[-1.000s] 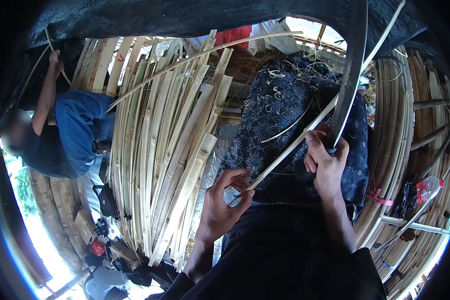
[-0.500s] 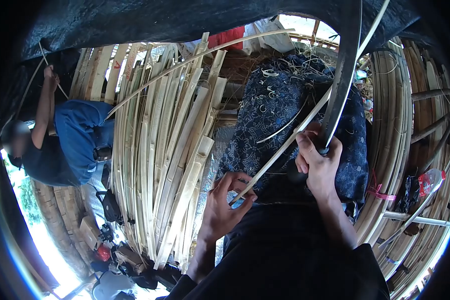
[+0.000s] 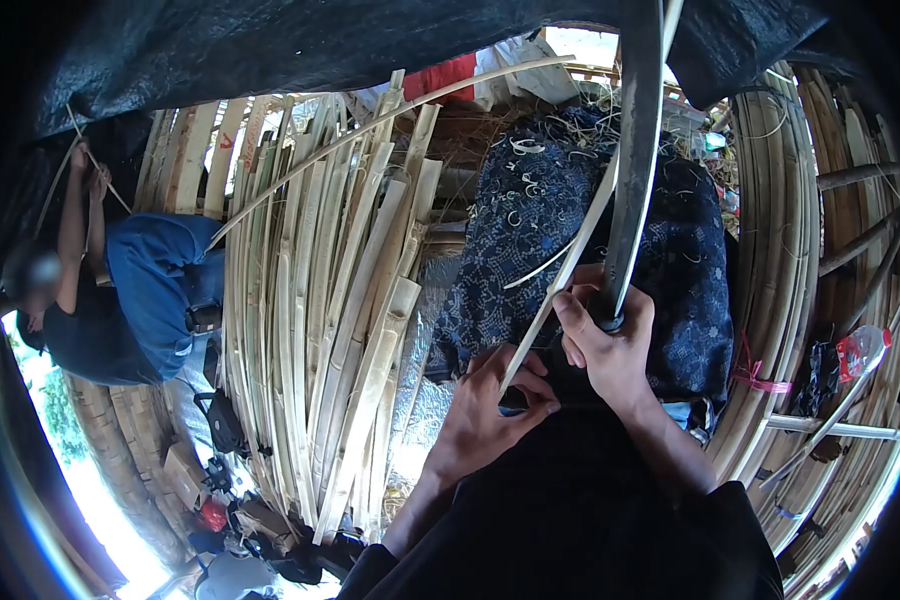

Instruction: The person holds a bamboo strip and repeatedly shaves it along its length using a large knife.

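My right hand [image 3: 610,330] is closed round the handle of a long curved blade, a machete [image 3: 638,150], which points up and away from me. A thin pale bamboo strip [image 3: 575,250] runs beside the blade, crossing behind it higher up. My left hand [image 3: 495,405] pinches the strip's near end close to my body. The right thumb lies near or against the strip; whether it presses cannot be made out. Under both hands a dark blue patterned cloth [image 3: 530,220] covers my lap, with curled shavings [image 3: 530,147] on it.
Split bamboo slats [image 3: 320,300] lie in a bundle to the left. Longer strips [image 3: 775,250], tied with pink string [image 3: 765,382], stand on the right near a plastic bottle [image 3: 863,352]. At far left another person [image 3: 110,300] holds a thin strip. A dark tarp [image 3: 270,50] hangs overhead.
The machete and my right hand have shifted left, the blade now steeper. My left hand has moved right, closer to the right one, and the strip stands more upright. The other person's hands have come together.
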`<state>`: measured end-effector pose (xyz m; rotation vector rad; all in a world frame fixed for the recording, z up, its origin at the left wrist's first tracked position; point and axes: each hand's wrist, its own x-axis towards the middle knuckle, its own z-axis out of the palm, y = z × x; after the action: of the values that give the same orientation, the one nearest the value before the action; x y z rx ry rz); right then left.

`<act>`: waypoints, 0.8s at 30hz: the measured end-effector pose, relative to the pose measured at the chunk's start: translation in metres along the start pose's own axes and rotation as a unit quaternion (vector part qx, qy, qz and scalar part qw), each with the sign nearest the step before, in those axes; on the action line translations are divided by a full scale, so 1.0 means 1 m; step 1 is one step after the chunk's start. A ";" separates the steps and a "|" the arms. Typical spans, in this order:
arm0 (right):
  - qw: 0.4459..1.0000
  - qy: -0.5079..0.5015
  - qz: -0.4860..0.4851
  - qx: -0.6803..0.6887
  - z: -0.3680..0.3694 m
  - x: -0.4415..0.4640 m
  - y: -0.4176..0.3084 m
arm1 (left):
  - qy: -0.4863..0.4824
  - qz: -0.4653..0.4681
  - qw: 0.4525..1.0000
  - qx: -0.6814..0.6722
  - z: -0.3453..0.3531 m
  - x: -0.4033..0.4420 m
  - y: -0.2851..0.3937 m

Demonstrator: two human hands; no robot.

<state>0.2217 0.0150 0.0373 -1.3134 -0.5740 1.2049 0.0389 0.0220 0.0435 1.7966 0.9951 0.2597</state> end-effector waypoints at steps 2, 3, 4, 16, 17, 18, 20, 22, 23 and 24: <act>1.000 -0.008 -0.012 -0.007 -0.001 0.001 -0.001 | -0.010 -0.081 0.993 -0.087 0.001 0.001 0.003; 1.000 -0.007 -0.013 -0.007 -0.003 0.001 -0.001 | -0.010 -0.081 0.993 -0.087 0.000 0.000 0.004; 1.000 -0.001 -0.014 -0.007 -0.005 0.002 0.001 | 0.009 -0.112 0.986 -0.123 -0.002 -0.001 0.005; 0.999 0.037 0.004 0.026 -0.012 0.010 0.002 | 0.086 -0.065 0.993 -0.042 -0.041 -0.029 0.004; 0.999 0.038 0.006 0.026 -0.012 0.010 0.002 | 0.098 -0.041 0.992 -0.071 -0.045 -0.030 -0.002; 0.999 0.039 0.006 0.026 -0.011 0.011 0.003 | 0.111 -0.018 0.989 -0.100 -0.048 -0.031 -0.005; 0.999 0.033 0.002 0.029 -0.011 0.011 0.004 | 0.117 -0.024 0.990 -0.078 -0.053 -0.031 -0.001; 0.999 0.034 0.001 0.024 -0.010 0.011 0.005 | 0.132 -0.029 0.991 -0.015 -0.055 -0.025 0.013; 0.999 0.034 -0.001 0.019 -0.009 0.010 0.005 | 0.132 -0.029 0.991 -0.015 -0.052 -0.023 0.013; 0.999 0.033 -0.002 0.019 -0.008 0.010 0.004 | 0.131 -0.021 0.991 0.021 -0.049 -0.021 0.013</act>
<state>0.2305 0.0200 0.0284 -1.3145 -0.5027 1.1601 0.0040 0.0381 0.0819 1.8089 1.2279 0.4600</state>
